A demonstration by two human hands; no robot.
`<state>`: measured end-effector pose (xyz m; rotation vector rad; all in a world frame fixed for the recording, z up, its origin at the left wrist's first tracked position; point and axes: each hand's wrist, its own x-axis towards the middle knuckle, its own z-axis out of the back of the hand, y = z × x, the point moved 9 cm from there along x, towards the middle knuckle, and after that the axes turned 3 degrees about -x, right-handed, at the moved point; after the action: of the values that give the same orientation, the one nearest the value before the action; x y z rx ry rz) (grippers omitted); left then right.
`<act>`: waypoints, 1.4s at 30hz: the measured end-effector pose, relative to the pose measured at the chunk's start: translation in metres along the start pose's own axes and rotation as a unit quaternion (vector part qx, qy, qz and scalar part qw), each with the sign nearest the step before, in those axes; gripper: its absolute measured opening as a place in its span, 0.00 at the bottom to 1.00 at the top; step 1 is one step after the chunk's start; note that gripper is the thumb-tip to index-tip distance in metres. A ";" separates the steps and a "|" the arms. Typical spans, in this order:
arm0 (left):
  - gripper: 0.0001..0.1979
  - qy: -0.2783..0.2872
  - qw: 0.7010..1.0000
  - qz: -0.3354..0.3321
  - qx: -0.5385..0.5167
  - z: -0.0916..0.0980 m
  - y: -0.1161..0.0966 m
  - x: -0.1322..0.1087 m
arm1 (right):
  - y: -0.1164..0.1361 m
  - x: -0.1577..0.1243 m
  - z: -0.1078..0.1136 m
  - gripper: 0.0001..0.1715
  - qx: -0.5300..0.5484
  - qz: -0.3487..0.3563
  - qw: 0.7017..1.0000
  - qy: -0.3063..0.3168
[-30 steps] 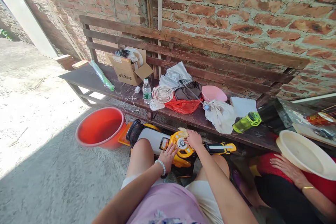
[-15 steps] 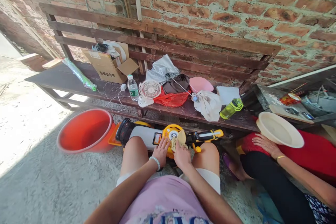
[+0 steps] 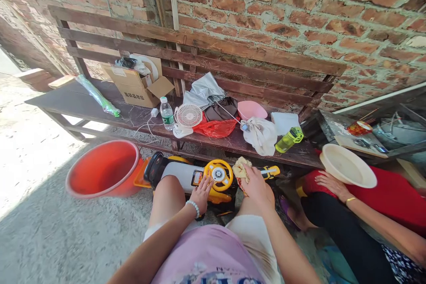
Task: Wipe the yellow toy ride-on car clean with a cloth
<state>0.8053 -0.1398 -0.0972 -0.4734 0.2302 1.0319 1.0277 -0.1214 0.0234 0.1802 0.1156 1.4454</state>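
A yellow, white and black ride-on toy car [image 3: 176,171] stands on the ground in front of my knees, its yellow steering wheel [image 3: 230,176] facing up. My left hand [image 3: 200,193], with a beaded bracelet at its wrist, rests on the car beside the wheel, fingers stretched out and holding nothing. Just right of the wheel, my right hand [image 3: 258,186] grips a crumpled pale-yellow cloth [image 3: 242,168] over the car's front part. Something red and patterned shows under that hand, too covered to name.
Behind the car runs a dark wooden bench [image 3: 63,97], bearing a cardboard box [image 3: 133,88], a water bottle [image 3: 167,114], a small fan [image 3: 188,116] and a green bottle [image 3: 289,140]. An orange tub [image 3: 103,168] stands left. At right, another person's hand [image 3: 333,184] touches a cream basin [image 3: 349,166].
My right hand has moved right with the cloth, from the steering wheel to the car's front part, uncovering the wheel. My left hand stays beside the wheel. The view has shifted slightly.
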 end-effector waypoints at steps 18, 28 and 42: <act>0.52 0.018 1.000 0.013 -0.003 0.003 -0.001 -0.003 | -0.090 0.067 -0.066 0.23 0.022 -0.157 0.972 0.175; 0.51 0.031 0.999 0.018 0.001 0.003 0.004 -0.005 | -0.127 0.070 -0.062 0.19 -0.103 -0.212 0.968 0.090; 0.52 0.037 0.997 0.050 0.053 -0.012 0.007 0.003 | -0.216 0.054 -0.058 0.21 -0.098 -0.318 0.939 0.088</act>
<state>0.8008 -0.1402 -0.1113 -0.4070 0.3765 1.0950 1.2340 -0.0897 -0.0732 -0.1456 0.1578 0.8144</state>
